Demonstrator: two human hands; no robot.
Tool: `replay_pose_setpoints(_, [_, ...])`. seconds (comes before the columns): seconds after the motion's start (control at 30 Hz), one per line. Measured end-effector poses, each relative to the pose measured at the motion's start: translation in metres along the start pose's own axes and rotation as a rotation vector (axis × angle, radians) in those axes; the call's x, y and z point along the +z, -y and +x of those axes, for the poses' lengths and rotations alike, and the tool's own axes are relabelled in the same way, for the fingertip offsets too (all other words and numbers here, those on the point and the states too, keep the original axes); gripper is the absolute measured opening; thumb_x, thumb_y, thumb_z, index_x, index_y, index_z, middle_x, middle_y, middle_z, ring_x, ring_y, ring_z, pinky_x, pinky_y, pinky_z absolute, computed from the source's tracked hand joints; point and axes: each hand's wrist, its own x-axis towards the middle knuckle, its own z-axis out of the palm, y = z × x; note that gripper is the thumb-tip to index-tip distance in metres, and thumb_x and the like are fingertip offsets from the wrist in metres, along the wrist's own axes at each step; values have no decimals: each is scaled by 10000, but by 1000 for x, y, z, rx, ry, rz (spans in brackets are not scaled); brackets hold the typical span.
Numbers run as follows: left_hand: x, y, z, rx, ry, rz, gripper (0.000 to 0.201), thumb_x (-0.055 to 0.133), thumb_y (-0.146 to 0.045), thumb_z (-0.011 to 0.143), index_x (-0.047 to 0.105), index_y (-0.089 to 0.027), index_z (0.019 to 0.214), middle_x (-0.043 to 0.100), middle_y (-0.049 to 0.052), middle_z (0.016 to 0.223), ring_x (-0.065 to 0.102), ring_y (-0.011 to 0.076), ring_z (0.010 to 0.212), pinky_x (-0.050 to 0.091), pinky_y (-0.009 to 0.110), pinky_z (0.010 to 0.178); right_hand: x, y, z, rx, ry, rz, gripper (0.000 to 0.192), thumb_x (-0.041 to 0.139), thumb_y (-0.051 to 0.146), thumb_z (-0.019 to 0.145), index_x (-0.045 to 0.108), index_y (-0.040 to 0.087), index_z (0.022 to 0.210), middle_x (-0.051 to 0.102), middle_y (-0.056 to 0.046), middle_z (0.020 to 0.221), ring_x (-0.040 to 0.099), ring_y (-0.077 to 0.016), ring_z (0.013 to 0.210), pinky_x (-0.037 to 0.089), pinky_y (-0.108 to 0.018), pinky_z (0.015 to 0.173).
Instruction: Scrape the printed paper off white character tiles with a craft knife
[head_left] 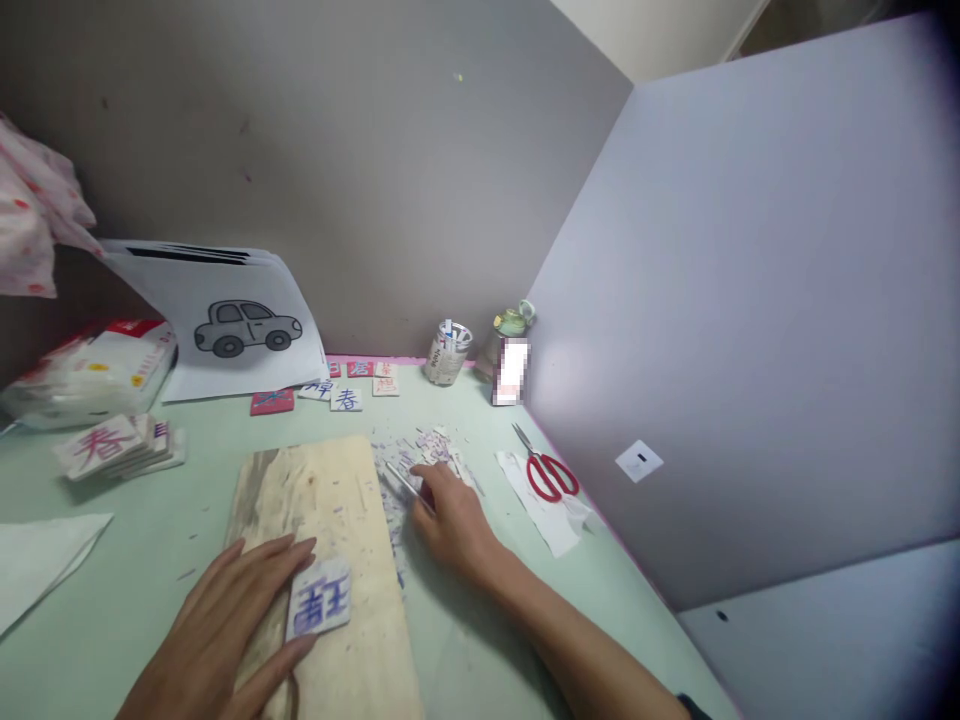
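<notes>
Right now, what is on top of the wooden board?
The wooden board bears a white tile with purple marking and part of the left hand; the surface beneath them is covered.

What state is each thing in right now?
Left hand: spread, at the tile's edge
Right hand: closed on the tool
Tool: held, tip pointing away from the person
Tile: flat, marked in blue
Board: flat, stained
Shavings: scattered
Tin: upright, open
Phone: upright, screen bright
Scissors: lying down, blades seemingly shut
Stack: uneven
Car drawing: propped up, curved
</notes>
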Motion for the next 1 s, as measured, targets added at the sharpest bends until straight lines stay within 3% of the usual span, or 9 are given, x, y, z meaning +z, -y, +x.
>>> replay_pose_setpoints(0.13, [-8, 1, -1, 6, 101, 60, 601, 518, -501, 954, 343, -304, 1494, 504, 45, 1494, 440, 267, 1404, 240, 475, 1219, -19, 2, -8, 10, 26, 167, 277, 449, 63, 786, 611, 206, 960, 559, -11, 831, 523, -158, 732, 427, -261, 670])
replay_pose_setpoints(0.33, [-21, -12, 8, -23, 104, 27, 569, 536, -489, 960, 378, -288, 1468, 551, 61, 1453, 470, 270, 1378, 274, 503, 1204, -33, 14, -31, -5, 275, 503, 120, 510, 208, 918, 629, 212, 912, 544, 11, 786, 469, -137, 694, 373, -253, 620])
replay_pose_setpoints(0.53, [-26, -20, 13, -96, 138, -30, 524, 520, -462, 974, 391, -298, 1454, 547, 60, 1453, 449, 279, 1390, 250, 548, 1209, -31, 17, -34, -150, 437, 318, 183, 540, 214, 973, 704, 240, 1052, 623, -21, 901, 568, -148, 824, 409, -284, 731])
replay_pose_setpoints(0.8, [-29, -26, 14, -123, 187, -66, 489, 435, -392, 1014, 333, -332, 1489, 491, 44, 1506, 381, 272, 1437, 235, 545, 1211, -31, 12, -34, -185, 364, 244, 245, 434, 228, 1025, 651, 233, 1139, 678, -37, 977, 607, -158, 873, 443, -292, 756])
replay_pose_setpoints(1.0, [-24, -34, 19, -142, 163, 15, 686, 610, -518, 902, 320, -259, 1467, 542, 106, 1410, 434, 319, 1365, 210, 570, 1195, -23, 11, -36, -234, 359, 149, 205, 500, 258, 1010, 666, 239, 1128, 617, -30, 928, 573, -137, 772, 420, -261, 675])
